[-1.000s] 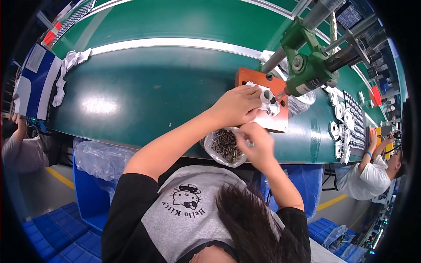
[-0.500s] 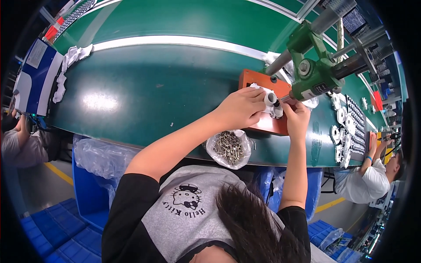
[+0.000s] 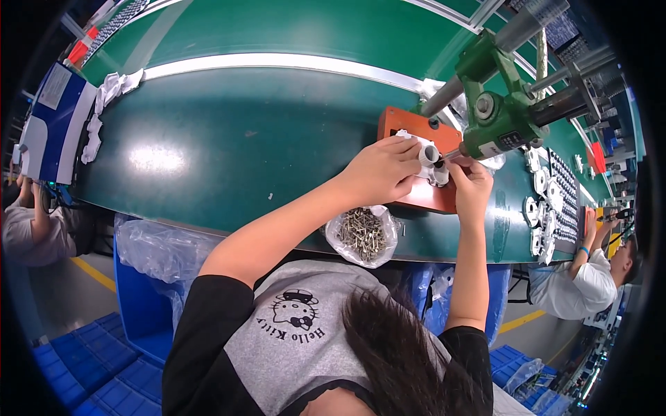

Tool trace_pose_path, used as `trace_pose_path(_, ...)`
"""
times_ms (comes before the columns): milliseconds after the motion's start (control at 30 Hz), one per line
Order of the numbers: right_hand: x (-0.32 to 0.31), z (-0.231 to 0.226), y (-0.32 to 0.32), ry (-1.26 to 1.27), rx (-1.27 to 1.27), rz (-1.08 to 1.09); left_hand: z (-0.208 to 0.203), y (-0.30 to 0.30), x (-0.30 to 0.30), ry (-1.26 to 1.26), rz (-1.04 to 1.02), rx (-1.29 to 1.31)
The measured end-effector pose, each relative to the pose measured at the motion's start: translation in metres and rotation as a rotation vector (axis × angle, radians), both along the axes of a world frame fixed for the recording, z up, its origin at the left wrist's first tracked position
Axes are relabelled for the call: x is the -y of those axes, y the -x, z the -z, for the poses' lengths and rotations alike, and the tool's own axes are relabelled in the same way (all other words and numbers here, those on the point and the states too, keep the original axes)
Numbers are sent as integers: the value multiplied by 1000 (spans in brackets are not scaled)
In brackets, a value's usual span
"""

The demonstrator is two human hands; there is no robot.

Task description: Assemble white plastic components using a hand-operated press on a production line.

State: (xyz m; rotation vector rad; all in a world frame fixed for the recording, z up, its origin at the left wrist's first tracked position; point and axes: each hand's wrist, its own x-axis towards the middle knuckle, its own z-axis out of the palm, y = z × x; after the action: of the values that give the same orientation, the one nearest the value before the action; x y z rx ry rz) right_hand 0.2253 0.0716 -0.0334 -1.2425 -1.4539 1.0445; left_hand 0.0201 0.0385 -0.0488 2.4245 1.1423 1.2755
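Observation:
A white plastic part with a round collar lies on the orange base block of a green arbor press. My left hand grips its left side, fingers over the top and thumb near the front. Beside the part's right side, my right hand has its thumb and forefinger closed in a pinch, close under the press's metal ram. Whatever the right fingertips hold is too small and covered to make out. A dark spot shows in the part, next to those fingertips.
A clear bag of metal pins sits at the table's front edge. White parts and a tray of dark pieces are on the right. A blue-and-white machine stands far left. Co-workers sit at both sides.
Both hands stay at the white part on the block. My right hand has shifted very slightly to the right; the press looks the same.

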Motion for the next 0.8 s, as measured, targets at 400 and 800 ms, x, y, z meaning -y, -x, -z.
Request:
trace_pose_path(400,13,-10,5,-290,425,-97,1,0,-1,-34,-11,6)
trace_pose_path(800,33,5,-19,-454,611,-146,4,3,0,-29,-11,15)
